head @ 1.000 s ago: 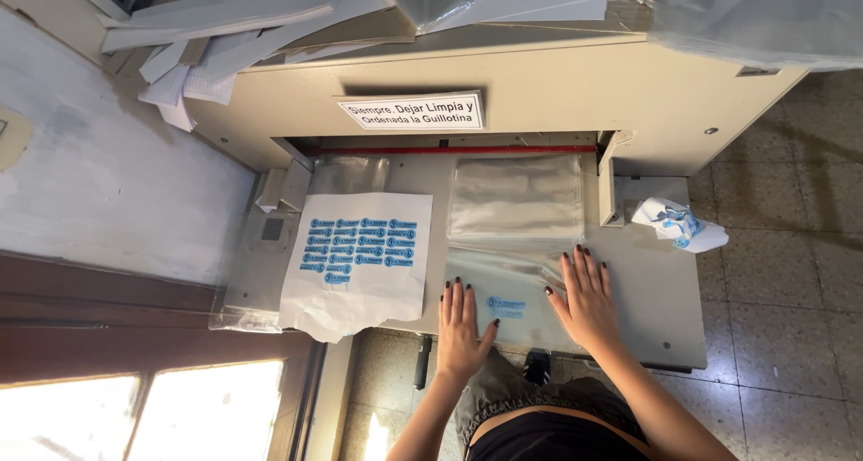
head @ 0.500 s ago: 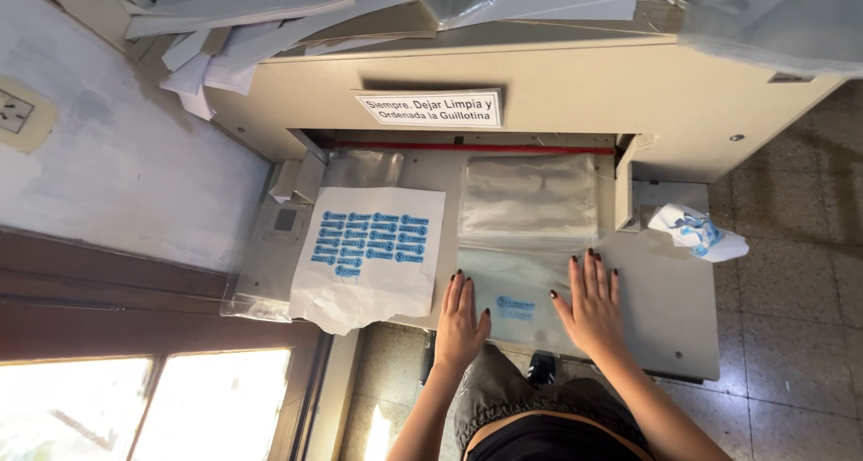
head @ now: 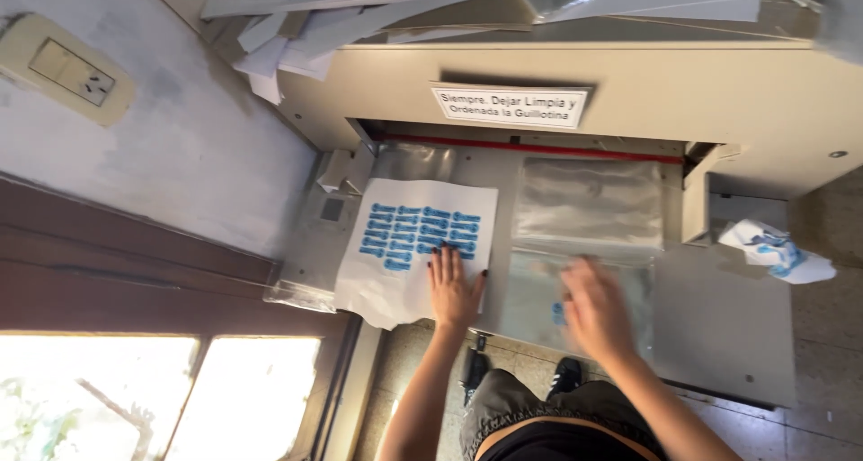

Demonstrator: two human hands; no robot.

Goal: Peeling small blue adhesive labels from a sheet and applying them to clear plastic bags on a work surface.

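A beige paper-cutting machine [head: 719, 326] stands in front of me, with a red bar [head: 530, 146] at its mouth. On its table lies a white sheet printed with blue labels [head: 409, 245]. My left hand [head: 454, 290] rests flat on that sheet's lower right corner, fingers spread. To the right lies a stack of clear plastic sheets [head: 589, 209] reaching into the mouth. My right hand [head: 593, 308] is blurred over the near end of the plastic, fingers apart, holding nothing.
A crumpled white and blue paper [head: 775, 250] sits on the machine's right side. Loose white paper strips [head: 360, 12] are piled on top of the machine. A wall socket [head: 67, 66] is at the left, a wooden window frame [head: 135, 272] below it.
My left hand has moved left from the table's front edge onto the printed sheet. My right hand has shifted over the plastic. The view has come closer.
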